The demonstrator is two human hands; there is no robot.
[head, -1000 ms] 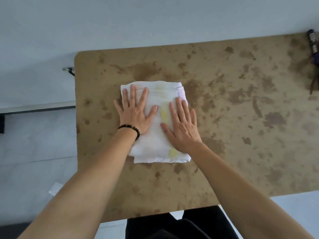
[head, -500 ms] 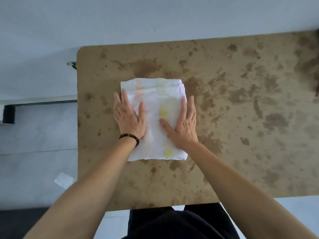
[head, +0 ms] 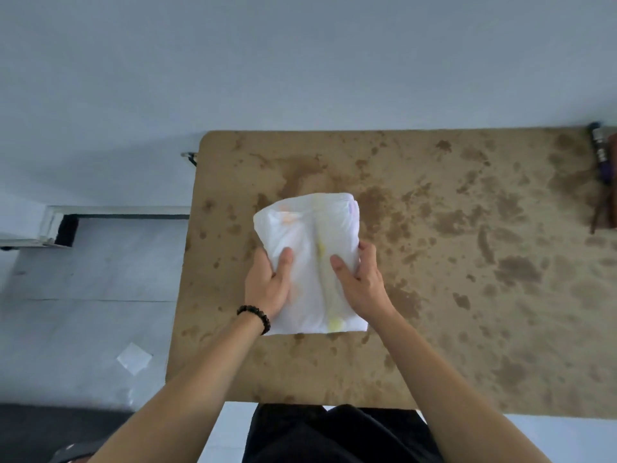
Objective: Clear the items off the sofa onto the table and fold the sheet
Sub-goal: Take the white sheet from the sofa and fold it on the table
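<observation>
**As we clamp the folded sheet, its layers can slide apart**

Because the table point(head: 467, 295) fills most of our view from 9 o'clock round to 3 o'clock, we have plenty of board. Its brown top is blotched with dark stains, though, and we cannot tell whether they are dry. A wet one could mark the white cloth.

The folded sheet point(head: 314, 235) lies on the table at 12 o'clock, towards its left end. It is a thick white packet with faint yellow and orange print.

Our left hand point(head: 267, 282) grips its 9 o'clock edge and our right hand point(head: 360, 279) grips its 3 o'clock edge. Each thumb presses flat on top. The right fingers point(head: 365, 252) curl round the side, while the left fingers are tucked out of sight.

We judge the folding nearly done, and the risk lies in the squeeze. The top layer bulges between our thumbs. If we push inward or lift unevenly, the layers could slide, and the far end, which nothing holds, could flop open.

The beaded bracelet point(head: 255, 317) sits against the near corner and might snag a layer. The small dark items point(head: 601, 182) at 2 o'clock lie well apart.
</observation>
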